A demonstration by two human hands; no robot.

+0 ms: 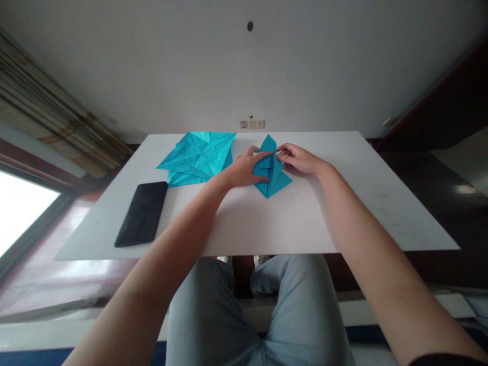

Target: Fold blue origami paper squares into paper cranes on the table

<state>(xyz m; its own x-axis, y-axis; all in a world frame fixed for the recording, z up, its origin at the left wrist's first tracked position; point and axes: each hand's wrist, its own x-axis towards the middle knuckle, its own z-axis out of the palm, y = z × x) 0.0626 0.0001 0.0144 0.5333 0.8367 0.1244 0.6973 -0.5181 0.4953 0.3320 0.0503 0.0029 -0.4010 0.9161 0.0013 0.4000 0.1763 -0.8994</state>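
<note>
Folded paper (280, 181): left hand (244, 170), fingers parted across it; right hand (301, 159) curled at its edge, grip unclear. Leftward: creased sheet (201, 156), black device (142, 214).

- From my feed, I can read no text, brand, number or sign.
- I make out no lettering on the folded paper (268, 190) or the spread sheet (200, 155).
- The tablet (142, 213) gives me nothing legible.
- Wall sockets (252, 124): too small to read.
</note>
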